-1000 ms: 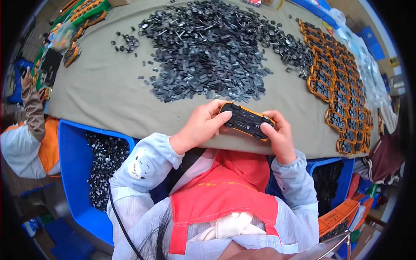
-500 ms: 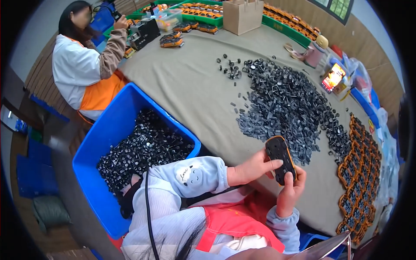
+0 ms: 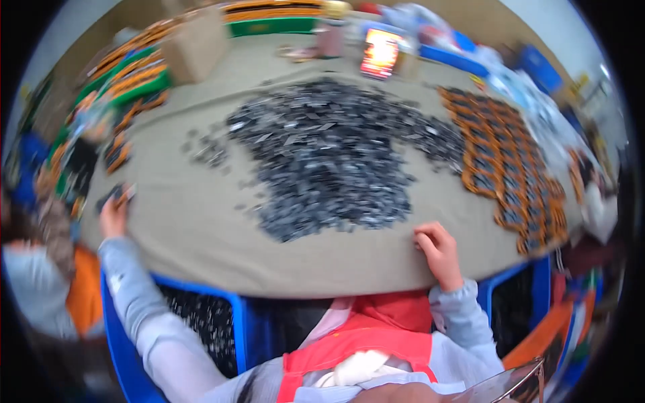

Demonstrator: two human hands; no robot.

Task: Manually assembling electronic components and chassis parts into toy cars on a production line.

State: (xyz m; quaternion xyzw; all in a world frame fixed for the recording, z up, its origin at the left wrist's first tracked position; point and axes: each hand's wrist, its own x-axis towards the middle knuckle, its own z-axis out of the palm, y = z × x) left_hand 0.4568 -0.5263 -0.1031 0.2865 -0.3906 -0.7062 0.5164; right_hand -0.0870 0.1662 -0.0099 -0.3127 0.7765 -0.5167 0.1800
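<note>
My left hand (image 3: 114,216) reaches far out to the left over the tan table (image 3: 195,235). It grips a flat black and orange part (image 3: 113,195) at the table's left rim, close to a stack of similar parts (image 3: 119,153). Near the front edge, my right hand (image 3: 438,250) rests on the cloth with its fingers curled. It sits just right of a large heap of small black pieces (image 3: 329,154), and nothing shows in it. The picture is blurred by motion.
Rows of orange and black parts (image 3: 517,168) line the table's right side. More of them lie in green trays (image 3: 127,74) at the back left. A cardboard box (image 3: 195,50) and a lit screen (image 3: 379,50) stand behind. Blue bins (image 3: 201,316) hold black pieces. Another person (image 3: 40,275) sits at the left.
My left hand has carried the black and orange part from in front of me out to the far left. My right hand let go of it and dropped to the table.
</note>
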